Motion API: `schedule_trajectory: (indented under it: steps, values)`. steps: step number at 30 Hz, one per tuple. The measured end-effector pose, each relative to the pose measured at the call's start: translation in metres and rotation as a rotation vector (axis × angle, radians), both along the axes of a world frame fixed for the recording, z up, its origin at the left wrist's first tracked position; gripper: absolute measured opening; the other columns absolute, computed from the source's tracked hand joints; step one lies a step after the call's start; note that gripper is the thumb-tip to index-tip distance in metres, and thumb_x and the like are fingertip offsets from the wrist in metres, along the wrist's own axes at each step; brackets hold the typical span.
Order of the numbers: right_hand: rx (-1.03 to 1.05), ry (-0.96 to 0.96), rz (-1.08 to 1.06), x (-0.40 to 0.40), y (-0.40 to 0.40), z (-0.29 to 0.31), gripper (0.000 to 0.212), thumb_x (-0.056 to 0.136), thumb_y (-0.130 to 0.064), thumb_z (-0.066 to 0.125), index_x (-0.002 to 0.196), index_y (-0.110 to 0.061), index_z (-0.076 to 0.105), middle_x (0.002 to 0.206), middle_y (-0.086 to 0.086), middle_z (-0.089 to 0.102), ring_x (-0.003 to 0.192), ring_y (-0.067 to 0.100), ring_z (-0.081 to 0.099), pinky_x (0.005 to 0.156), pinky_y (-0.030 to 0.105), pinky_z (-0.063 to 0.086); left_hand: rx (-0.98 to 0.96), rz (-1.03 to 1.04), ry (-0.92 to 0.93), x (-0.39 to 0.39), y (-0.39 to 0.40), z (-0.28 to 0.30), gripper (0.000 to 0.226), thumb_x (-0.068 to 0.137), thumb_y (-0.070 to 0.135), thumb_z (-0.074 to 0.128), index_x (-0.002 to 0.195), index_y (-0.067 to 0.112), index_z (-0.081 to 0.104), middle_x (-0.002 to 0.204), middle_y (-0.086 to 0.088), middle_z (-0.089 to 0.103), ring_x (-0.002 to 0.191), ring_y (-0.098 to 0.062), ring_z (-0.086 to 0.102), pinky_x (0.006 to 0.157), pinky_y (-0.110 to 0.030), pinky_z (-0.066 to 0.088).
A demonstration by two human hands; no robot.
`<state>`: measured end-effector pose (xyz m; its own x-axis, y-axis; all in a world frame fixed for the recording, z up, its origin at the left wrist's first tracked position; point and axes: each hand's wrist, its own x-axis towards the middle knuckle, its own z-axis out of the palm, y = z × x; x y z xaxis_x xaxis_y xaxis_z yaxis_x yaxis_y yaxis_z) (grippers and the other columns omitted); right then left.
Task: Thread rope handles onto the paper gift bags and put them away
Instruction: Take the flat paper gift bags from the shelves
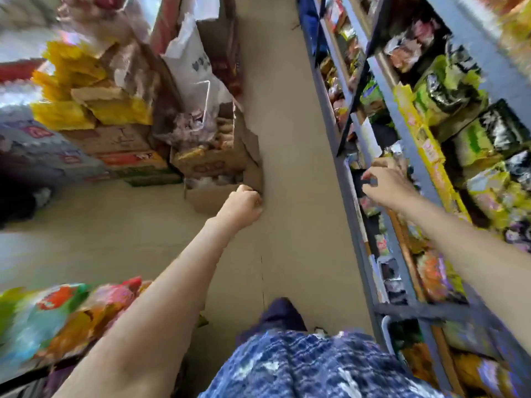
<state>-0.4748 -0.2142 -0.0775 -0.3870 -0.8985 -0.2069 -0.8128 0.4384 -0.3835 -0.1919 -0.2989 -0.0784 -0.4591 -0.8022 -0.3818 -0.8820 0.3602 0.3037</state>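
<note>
Head: 2 hands, left hand (244, 203), right hand (386, 185)

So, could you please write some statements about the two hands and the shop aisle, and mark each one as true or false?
1. The right hand reaches toward the metal shelf rack. True.
2. The left hand holds a paper gift bag. False: its fingers are curled and no bag shows in it.
3. Cardboard boxes are stacked on the left of the aisle. True.
4. The aisle floor between the boxes and the rack is covered with snack packets. False: it shows bare.
5. The rack carries green and yellow packets. True.
</note>
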Motion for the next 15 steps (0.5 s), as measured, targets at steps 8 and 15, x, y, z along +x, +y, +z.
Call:
schedule_trajectory:
  steps: [8, 15]
  values:
    - [0.118, -0.009, 0.021, -0.080, -0.248, -0.036, 0.029, 0.078, -0.030, 0.053, 0.098, -0.013, 0.066, 0.131, 0.022, 0.044, 0.132, 0.035, 0.027, 0.099, 0.029, 0.020, 0.034, 0.178, 0.050, -0.056, -0.260, -0.040, 0.028, 0.086, 0.014, 0.054, 0.111, 0.008, 0.065, 0.121, -0.016, 0.052, 0.115, -0.031, 0.050, 0.098, -0.031, 0.040]
    - [0.044, 0.071, -0.150, -0.169, -0.461, -0.006, 0.020, 0.088, -0.013, 0.056, 0.103, -0.005, 0.066, 0.129, 0.021, 0.045, 0.127, 0.034, 0.033, 0.103, 0.034, 0.023, -0.027, 0.219, 0.196, -0.150, -0.502, -0.004, 0.026, 0.083, 0.005, 0.051, 0.102, -0.003, 0.068, 0.105, -0.025, 0.064, 0.102, -0.034, 0.060, 0.087, -0.034, 0.048]
